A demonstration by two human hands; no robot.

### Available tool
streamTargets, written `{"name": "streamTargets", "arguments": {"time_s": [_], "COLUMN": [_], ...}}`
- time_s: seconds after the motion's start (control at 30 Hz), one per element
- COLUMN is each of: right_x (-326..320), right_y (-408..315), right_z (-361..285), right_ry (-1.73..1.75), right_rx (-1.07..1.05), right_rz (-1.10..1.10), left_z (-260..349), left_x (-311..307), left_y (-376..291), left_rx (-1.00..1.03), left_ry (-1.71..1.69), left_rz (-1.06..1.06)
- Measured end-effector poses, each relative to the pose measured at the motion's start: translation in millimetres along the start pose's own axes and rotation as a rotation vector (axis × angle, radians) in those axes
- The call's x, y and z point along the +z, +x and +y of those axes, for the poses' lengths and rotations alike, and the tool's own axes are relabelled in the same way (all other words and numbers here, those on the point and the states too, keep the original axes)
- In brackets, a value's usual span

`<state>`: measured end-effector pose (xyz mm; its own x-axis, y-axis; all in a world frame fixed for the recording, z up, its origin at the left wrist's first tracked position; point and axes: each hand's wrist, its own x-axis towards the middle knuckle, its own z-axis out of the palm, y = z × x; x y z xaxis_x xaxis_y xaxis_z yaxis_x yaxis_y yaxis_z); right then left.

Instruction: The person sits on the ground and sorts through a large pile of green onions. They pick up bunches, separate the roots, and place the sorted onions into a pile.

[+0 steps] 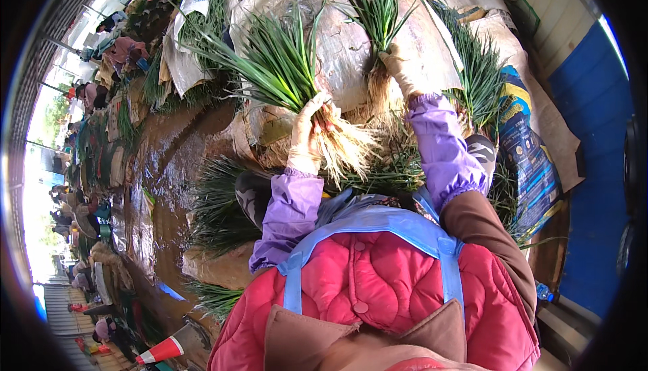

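A large bunch of green leafy plants with pale roots (pixel 283 65), like young onions or leeks, is gripped near its base by my left hand (pixel 310 133). Its leaves fan out to the upper left and its roots hang to the lower right. My right hand (pixel 402 72), in a pale glove like the left, holds a smaller bunch of the same plants (pixel 377 12) just above its roots, leaves upward. Both bunches are above a mound covered with plastic sheeting (pixel 339 42). More loose roots and cut leaves (pixel 390 168) lie between my knees and the mound.
Piles of green plants lie at my left (pixel 220 209) and right (pixel 478 82). A blue printed sack (pixel 526 153) is on the right, before a blue wall panel (pixel 590 168). Wet brown floor (pixel 172 168) stretches left, with a traffic cone (pixel 162 351) and several people (pixel 124 52) farther off.
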<state>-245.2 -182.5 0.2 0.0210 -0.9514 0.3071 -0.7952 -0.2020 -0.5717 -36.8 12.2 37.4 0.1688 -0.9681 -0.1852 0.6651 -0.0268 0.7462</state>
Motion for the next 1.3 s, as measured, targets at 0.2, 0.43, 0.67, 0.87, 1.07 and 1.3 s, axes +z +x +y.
{"name": "streamTargets", "arguments": {"time_s": [0.2, 0.43, 0.67, 0.87, 1.07, 1.3], "right_x": [44.8, 17.0, 1.3, -8.4, -12.1, 2.1], "right_y": [-5.6, -7.1, 15.3, -24.8, -71.4, -76.2], "right_z": [65.4, 64.8, 10.3, -39.3, -105.1, -112.9], "right_ry": [1.461, 0.55, 0.879, 1.407, 0.907, 0.775], "right_rx": [0.435, 0.345, 0.357, 0.138, -0.015, -0.093], "right_rz": [-0.075, -0.237, -0.045, -0.478, -0.306, -0.18], "left_z": [-3.3, -5.2, -7.9, 6.8, 5.8, 7.1], "left_x": [-1.7, 1.1, 3.3, 16.5, 22.0, 4.1], "left_y": [0.3, 5.3, 7.0, 9.5, 9.9, 14.1], "left_rx": [-0.028, -0.028, -0.016, -0.003, 0.009, -0.077], "left_ry": [-0.161, -0.198, -0.123, 0.1, 0.199, 0.262], "left_rz": [-0.051, 0.049, -0.031, -0.071, -0.009, 0.069]}}
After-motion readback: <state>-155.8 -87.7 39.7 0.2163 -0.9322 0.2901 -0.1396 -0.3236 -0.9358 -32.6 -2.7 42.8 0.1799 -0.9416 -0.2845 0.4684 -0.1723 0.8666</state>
